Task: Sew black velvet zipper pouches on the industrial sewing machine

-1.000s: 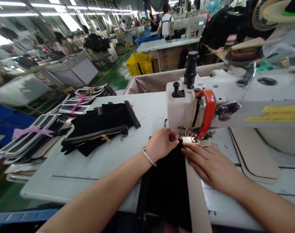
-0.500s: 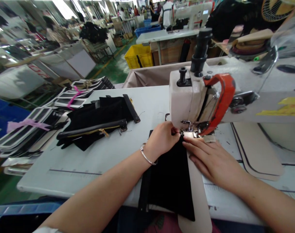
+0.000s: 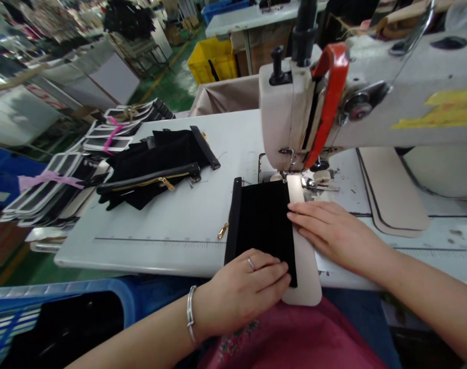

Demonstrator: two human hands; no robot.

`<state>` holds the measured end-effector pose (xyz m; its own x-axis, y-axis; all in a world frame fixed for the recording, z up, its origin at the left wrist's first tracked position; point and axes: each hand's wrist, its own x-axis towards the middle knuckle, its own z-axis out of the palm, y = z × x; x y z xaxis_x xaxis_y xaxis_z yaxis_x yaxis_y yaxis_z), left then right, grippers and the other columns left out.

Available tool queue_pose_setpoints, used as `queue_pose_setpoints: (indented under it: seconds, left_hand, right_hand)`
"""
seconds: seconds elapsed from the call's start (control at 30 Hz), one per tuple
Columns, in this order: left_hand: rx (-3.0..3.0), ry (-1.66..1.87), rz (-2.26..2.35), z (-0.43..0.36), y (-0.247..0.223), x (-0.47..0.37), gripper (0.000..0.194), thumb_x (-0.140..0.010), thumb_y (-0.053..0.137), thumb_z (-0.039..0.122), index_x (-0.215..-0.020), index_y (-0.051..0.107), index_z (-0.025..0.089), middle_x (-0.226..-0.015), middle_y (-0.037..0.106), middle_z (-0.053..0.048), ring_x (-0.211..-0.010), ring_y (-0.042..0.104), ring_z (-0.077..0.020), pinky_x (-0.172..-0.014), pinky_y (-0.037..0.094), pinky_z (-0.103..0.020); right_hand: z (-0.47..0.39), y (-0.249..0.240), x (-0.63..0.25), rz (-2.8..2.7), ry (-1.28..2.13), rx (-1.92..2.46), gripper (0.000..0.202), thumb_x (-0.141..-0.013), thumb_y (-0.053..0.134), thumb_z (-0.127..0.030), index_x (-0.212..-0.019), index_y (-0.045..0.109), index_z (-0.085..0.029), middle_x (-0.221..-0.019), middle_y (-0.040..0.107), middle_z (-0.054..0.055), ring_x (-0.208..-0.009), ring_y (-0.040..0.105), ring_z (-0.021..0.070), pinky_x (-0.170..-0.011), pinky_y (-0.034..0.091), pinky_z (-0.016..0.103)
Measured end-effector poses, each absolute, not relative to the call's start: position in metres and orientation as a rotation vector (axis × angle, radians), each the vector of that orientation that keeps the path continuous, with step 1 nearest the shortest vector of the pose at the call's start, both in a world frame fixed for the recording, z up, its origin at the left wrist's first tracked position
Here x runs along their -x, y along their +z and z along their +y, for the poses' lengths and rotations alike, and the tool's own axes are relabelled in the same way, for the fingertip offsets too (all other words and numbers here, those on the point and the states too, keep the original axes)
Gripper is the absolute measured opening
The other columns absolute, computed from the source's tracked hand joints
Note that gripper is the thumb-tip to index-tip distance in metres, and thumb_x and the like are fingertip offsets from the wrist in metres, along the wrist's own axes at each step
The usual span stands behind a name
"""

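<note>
A black fabric piece (image 3: 264,215) with a dark zipper strip along its left side lies over a light beige panel (image 3: 307,271). Its far end meets the presser foot of the sewing machine (image 3: 281,118). My left hand (image 3: 244,287), with a ring and bracelet, rests on the near part of the fabric, fingers together and thumb hidden. Flat on the panel's right edge, just in front of the foot, my right hand (image 3: 329,225) has its fingers extended. A gold zipper pull (image 3: 222,230) sticks out at the fabric's left.
Black zippered pieces (image 3: 156,164) are piled left of the machine. Bundles of framed panels (image 3: 56,189) stand at the far left. Beige panels (image 3: 394,195) lie under the machine arm. A blue basket (image 3: 125,302) sits at the lower left, and a yellow crate (image 3: 214,59) stands behind.
My left hand has moved from beside the needle back to the near end of the fabric. My right hand has shifted slightly away from the foot. The view has tilted down.
</note>
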<state>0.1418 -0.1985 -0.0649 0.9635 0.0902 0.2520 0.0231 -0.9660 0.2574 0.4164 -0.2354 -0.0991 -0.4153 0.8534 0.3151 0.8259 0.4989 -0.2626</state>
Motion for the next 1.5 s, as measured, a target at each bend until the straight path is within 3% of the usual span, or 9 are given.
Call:
queue_pose_setpoints:
  seconds: [0.27,0.4,0.5,0.67,0.9,1.5]
  left_hand:
    - [-2.941,0.529,0.009,-0.206,-0.075,-0.151,0.020,-0.101,0.053,0.011,-0.111,0.069,0.007,-0.107,0.073,-0.012,-0.088,0.065,-0.0187,-0.078,0.061,-0.033]
    - [-2.923,0.535,-0.022,-0.206,-0.069,-0.152,0.022,-0.101,0.050,0.010,-0.111,0.069,0.005,-0.105,0.074,-0.012,-0.088,0.066,-0.0194,-0.081,0.060,-0.033]
    - [-2.841,0.499,0.049,-0.183,-0.063,-0.162,0.022,-0.103,0.049,0.013,-0.113,0.068,0.010,-0.105,0.074,-0.009,-0.097,0.067,-0.0176,-0.093,0.058,-0.031]
    - [-2.858,0.462,0.546,-0.116,-0.073,-0.190,0.032,-0.105,0.049,0.022,-0.134,0.060,0.013,-0.143,0.060,-0.013,-0.137,0.053,-0.0245,-0.115,0.046,-0.047]
    - [-2.780,0.468,0.580,-0.100,-0.082,-0.202,0.031,-0.103,0.056,0.021,-0.132,0.061,0.012,-0.141,0.062,-0.010,-0.131,0.055,-0.0232,-0.115,0.045,-0.043]
    - [-2.852,0.362,0.639,-0.099,-0.078,-0.205,0.032,-0.105,0.050,0.023,-0.134,0.062,0.016,-0.141,0.061,-0.008,-0.122,0.055,-0.0244,-0.110,0.046,-0.043]
  right_hand:
    - [-0.237,-0.102,-0.416,-2.288,0.169,1.435,0.039,-0.102,0.052,-0.027,-0.141,0.056,-0.024,-0.147,0.058,0.007,-0.130,0.056,0.0243,-0.109,0.047,0.048]
    - [-0.238,-0.102,-0.416,-2.287,0.166,1.438,0.038,-0.103,0.051,-0.026,-0.140,0.056,-0.023,-0.152,0.053,0.006,-0.132,0.055,0.0240,-0.110,0.047,0.048]
    - [-0.239,-0.103,-0.416,-2.272,0.176,1.438,0.040,-0.101,0.052,-0.024,-0.141,0.055,-0.024,-0.152,0.053,0.007,-0.133,0.054,0.0241,-0.110,0.047,0.048]
    - [-0.239,-0.104,-0.416,-2.263,0.173,1.430,0.040,-0.101,0.052,-0.024,-0.140,0.055,-0.022,-0.149,0.055,0.009,-0.130,0.056,0.0252,-0.106,0.050,0.049]
    - [-0.238,-0.104,-0.415,-2.269,0.176,1.433,0.041,-0.100,0.052,-0.024,-0.141,0.055,-0.024,-0.148,0.056,0.009,-0.129,0.056,0.0254,-0.105,0.051,0.049]
    - [-0.238,-0.104,-0.413,-2.310,0.119,1.492,0.039,-0.103,0.048,-0.022,-0.141,0.053,-0.022,-0.152,0.052,0.007,-0.135,0.050,0.0240,-0.108,0.048,0.047]
